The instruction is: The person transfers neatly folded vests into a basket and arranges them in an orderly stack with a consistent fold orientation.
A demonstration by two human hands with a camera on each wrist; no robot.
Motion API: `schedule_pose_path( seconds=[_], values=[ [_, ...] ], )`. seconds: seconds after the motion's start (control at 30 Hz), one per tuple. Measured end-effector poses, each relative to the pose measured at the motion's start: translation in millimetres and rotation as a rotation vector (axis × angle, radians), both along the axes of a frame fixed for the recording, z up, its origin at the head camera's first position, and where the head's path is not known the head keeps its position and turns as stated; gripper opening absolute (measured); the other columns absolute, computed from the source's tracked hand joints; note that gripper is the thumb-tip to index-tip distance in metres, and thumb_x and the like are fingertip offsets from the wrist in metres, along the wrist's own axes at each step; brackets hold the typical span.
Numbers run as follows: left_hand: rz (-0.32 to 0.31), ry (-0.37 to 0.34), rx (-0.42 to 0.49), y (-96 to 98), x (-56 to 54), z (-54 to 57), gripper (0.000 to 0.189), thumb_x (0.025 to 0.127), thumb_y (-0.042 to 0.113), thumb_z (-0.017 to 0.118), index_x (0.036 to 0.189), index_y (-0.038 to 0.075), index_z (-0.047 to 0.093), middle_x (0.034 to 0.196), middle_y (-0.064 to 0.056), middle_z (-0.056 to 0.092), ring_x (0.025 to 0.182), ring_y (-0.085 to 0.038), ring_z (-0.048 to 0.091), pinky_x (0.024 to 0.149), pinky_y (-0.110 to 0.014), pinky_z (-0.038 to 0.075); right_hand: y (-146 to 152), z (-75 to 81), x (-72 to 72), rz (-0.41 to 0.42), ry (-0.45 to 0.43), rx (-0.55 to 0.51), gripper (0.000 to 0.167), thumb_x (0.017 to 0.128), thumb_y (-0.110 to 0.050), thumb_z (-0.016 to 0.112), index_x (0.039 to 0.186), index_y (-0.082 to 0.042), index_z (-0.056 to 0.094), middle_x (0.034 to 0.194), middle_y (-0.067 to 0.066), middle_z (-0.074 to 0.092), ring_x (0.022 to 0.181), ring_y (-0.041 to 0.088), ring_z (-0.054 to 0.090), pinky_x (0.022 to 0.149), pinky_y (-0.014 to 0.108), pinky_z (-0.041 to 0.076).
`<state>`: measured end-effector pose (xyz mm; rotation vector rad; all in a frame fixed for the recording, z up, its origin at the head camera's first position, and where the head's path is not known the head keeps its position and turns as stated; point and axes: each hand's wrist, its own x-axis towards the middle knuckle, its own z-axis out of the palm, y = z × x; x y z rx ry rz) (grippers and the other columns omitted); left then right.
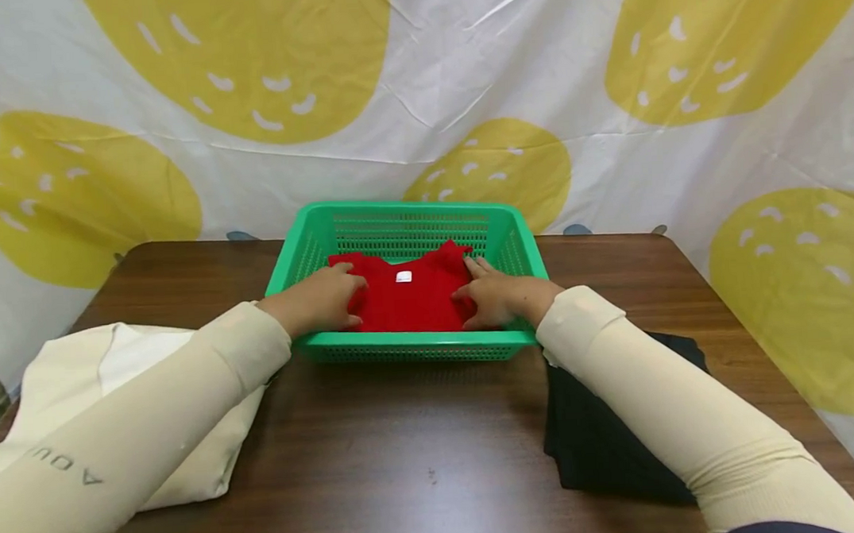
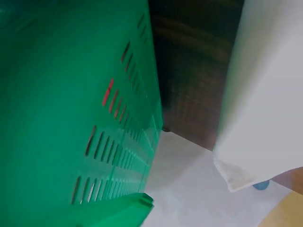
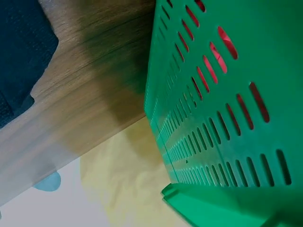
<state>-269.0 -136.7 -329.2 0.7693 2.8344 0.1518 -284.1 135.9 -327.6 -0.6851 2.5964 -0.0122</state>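
In the head view, a red shirt [image 1: 417, 299] with a small white neck label lies inside a green plastic basket [image 1: 416, 340]. My left hand [image 1: 326, 297] reaches over the basket's left side, its fingers spread against the shirt's left edge. On the opposite side my right hand [image 1: 496, 293] rests on the shirt's right edge with fingers extended. Both wrist views are filled mostly by the slotted basket walls [image 2: 109, 142], with red cloth glimpsed through the slots. Neither hand shows in its own wrist view.
Folded cream cloth [image 1: 67, 378] lies on the wooden table [image 1: 406, 442] at the left, partly under my left sleeve. Folded black cloth [image 1: 606, 441] lies at the right beneath my right forearm. A white curtain [image 1: 433, 83] with yellow patterns hangs behind the table.
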Motion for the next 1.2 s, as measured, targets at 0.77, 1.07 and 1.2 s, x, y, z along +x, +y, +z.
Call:
schedule_pose_path(
  seconds=[0.77, 1.07, 1.2],
  values=[
    [-0.042, -0.263, 0.019, 3.1, 1.5, -4.6, 0.058, 0.085, 0.015, 0.077, 0.137, -0.001, 0.056, 0.129, -0.017, 0.064, 0.116, -0.032, 0.058, 0.097, -0.044, 0.055, 28.4, 30.4, 40.9, -0.018, 0.367, -0.607, 0.028, 0.099, -0.015, 0.060, 0.125, -0.007, 0.064, 0.127, 0.010, 0.063, 0.116, 0.025, 0.058, 0.096, 0.046, 0.052],
    [-0.046, -0.260, 0.020, 1.0, 3.8, 2.5, 0.061, 0.087, 0.012, 0.075, 0.141, -0.004, 0.052, 0.139, -0.022, 0.058, 0.125, -0.038, 0.054, 0.101, -0.048, 0.052, 109.0, 35.1, 99.6, -0.161, 0.557, -0.545, 0.013, 0.099, -0.016, 0.058, 0.088, -0.013, 0.062, 0.065, -0.003, 0.054, 0.056, 0.010, 0.047, 0.055, 0.025, 0.041],
    [-0.052, -0.274, 0.020, 1.2, 3.8, -1.2, 0.061, 0.088, 0.013, 0.073, 0.142, -0.004, 0.051, 0.140, -0.022, 0.057, 0.125, -0.037, 0.053, 0.101, -0.048, 0.052, 147.6, 14.0, 111.0, -0.215, 0.336, -0.336, 0.024, 0.098, -0.030, 0.063, 0.079, -0.016, 0.059, 0.061, -0.006, 0.050, 0.053, 0.009, 0.044, 0.054, 0.025, 0.039]
  ],
)
